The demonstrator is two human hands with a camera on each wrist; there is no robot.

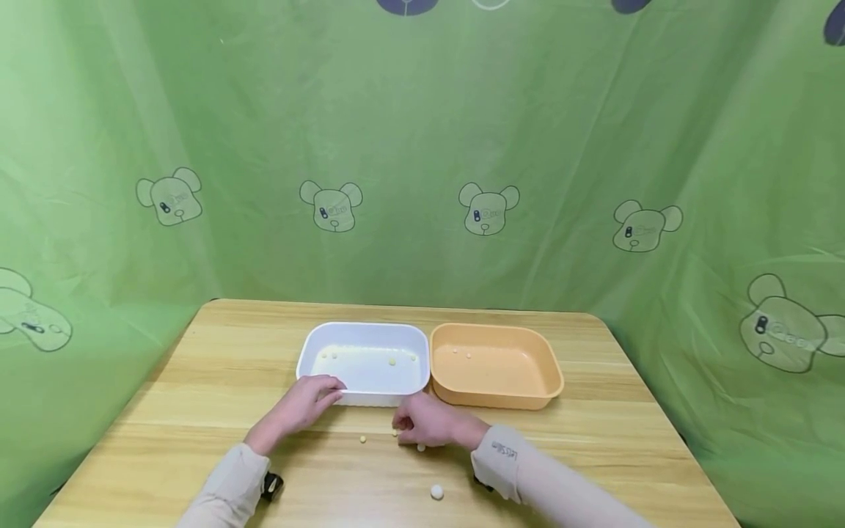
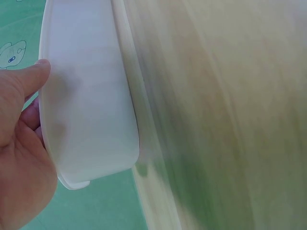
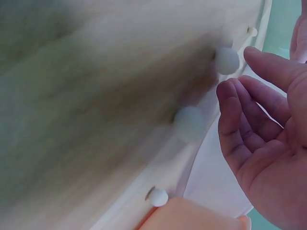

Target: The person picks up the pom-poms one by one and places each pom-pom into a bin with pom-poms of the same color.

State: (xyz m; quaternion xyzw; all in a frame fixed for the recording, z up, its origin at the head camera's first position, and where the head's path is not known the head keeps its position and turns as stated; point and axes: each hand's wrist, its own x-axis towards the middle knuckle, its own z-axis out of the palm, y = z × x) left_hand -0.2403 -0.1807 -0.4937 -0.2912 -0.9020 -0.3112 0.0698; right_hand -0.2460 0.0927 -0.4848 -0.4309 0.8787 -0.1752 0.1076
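The left hand (image 1: 310, 400) is at the near left rim of a white plastic tub (image 1: 383, 400); the left wrist view shows the thumb (image 2: 36, 76) on the rim and the fingers behind it. Just in front of that tub, the right hand (image 1: 425, 420) reaches down to the table with bent fingers. In the right wrist view, a small ball (image 3: 227, 61) sits right at the tips of its thumb and forefinger, which stand apart. Close by lie a yellow ball (image 1: 394, 433), another yellow ball (image 1: 362, 439) and a white ball (image 1: 421, 447).
An orange tub (image 1: 495, 400) adjoins the white one on the right and has two small pale balls inside. Several small yellow balls lie in the white tub. A bigger white ball (image 1: 436, 492) is nearer the front of the wooden table (image 1: 614, 455). Green curtains surround the table.
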